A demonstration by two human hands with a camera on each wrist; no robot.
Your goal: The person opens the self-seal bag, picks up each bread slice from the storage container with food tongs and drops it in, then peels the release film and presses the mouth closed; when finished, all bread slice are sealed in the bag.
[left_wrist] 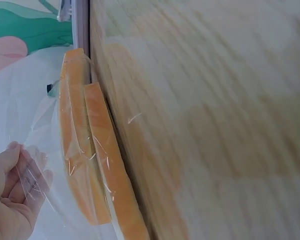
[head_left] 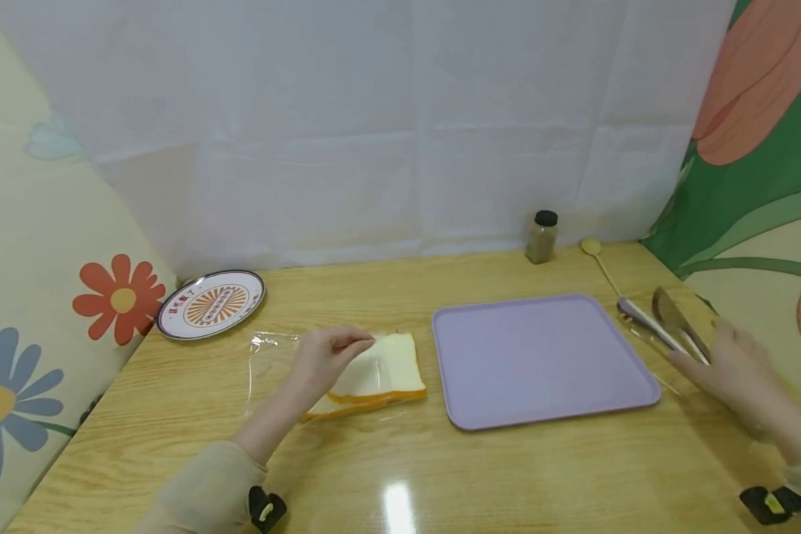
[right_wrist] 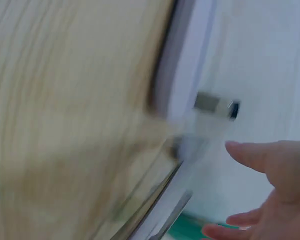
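Two slices of bread (head_left: 400, 363) with orange-brown crusts lie stacked in a clear plastic bag (head_left: 267, 363) on the table. My left hand (head_left: 323, 360) pinches the bag's film between thumb and fingers above the slices; in the left wrist view the film (left_wrist: 32, 180) stretches from the fingers to the crusts (left_wrist: 77, 135). My right hand (head_left: 741, 367) is at the table's right side, thumb and fingers spread apart. Nearest to it lie a long metal utensil (head_left: 654, 324) with a greyish tip and a dark, flat-bladed utensil (head_left: 677, 319), both blurred in the right wrist view.
A lilac tray (head_left: 541, 363) lies between the hands. Behind it stand a black-capped jar (head_left: 542, 237) and a yellowish long-handled spoon (head_left: 592, 248) lying down. A patterned plate (head_left: 212, 305) leans at the back left. A white cloth (head_left: 320, 133) hangs behind the table.
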